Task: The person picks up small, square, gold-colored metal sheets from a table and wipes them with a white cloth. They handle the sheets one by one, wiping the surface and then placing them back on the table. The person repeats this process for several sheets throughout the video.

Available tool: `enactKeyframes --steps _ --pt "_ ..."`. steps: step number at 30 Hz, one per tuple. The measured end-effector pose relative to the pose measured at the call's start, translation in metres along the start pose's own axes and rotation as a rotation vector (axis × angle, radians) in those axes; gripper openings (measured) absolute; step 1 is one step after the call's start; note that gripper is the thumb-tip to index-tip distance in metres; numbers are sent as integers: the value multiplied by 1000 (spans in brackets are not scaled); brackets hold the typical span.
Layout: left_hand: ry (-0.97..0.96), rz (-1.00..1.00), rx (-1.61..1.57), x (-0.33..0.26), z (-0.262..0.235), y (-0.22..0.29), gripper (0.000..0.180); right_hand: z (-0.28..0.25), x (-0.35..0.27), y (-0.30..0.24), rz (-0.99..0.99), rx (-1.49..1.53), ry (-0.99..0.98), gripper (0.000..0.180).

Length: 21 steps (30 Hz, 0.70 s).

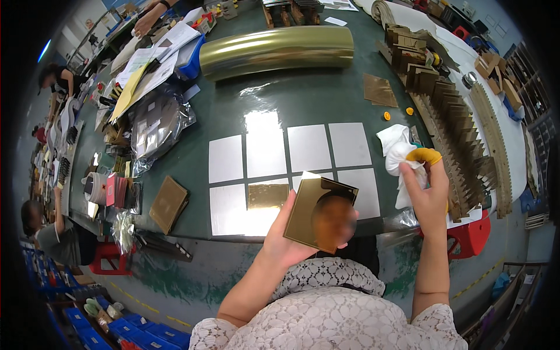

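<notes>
Gripped from below and along its left edge, a square gold mirror-finish plate (319, 214) stands tilted up in the left hand (280, 236), just below the centre of the frame; the thumb lies along the plate's left side and the fingers close behind it, out of sight. Its glossy face is turned toward the camera and gives back a blurred reflection. Right of it, the right hand (429, 195) is raised, its fingers folded round a bunched white cloth (398, 154), with a yellow finger cot (424, 155) on one fingertip; cloth and plate are near but apart.

By the look of it, the step in hand is wiping or checking the plate's face. The next move seems to call for bringing the cloth flat onto the shiny surface while the left hand keeps to the edges, so no prints are left.

Beyond the hands, at centre frame, white square sheets (308, 147) lie in two rows on the dark green table (303, 96), and a second gold plate (268, 195) rests among them in the lower row. To the left lies a brown flat board (168, 203), with a crinkled silver bag (156, 122) above it. Along the right side runs a long fanned row of brown folded card pieces (461, 134). At the top centre lies a large gold foil roll (277, 51), with papers (153, 58) at the upper left. Other people work at the far left edge and the upper left.
</notes>
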<state>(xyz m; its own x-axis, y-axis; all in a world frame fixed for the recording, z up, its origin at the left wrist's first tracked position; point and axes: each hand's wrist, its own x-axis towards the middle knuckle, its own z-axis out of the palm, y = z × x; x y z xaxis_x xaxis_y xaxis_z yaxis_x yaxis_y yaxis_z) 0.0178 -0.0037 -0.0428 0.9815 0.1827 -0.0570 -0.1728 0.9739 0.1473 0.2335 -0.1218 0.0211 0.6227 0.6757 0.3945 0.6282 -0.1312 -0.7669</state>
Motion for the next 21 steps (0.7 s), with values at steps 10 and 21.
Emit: enactKeyframes --steps 10,21 --pt "4 -1 38 -1 4 0 79 7 4 -29 -356 -65 -131 16" --pt "-11 -13 49 -3 -1 1 77 4 -1 -34 -347 -100 -154 18"
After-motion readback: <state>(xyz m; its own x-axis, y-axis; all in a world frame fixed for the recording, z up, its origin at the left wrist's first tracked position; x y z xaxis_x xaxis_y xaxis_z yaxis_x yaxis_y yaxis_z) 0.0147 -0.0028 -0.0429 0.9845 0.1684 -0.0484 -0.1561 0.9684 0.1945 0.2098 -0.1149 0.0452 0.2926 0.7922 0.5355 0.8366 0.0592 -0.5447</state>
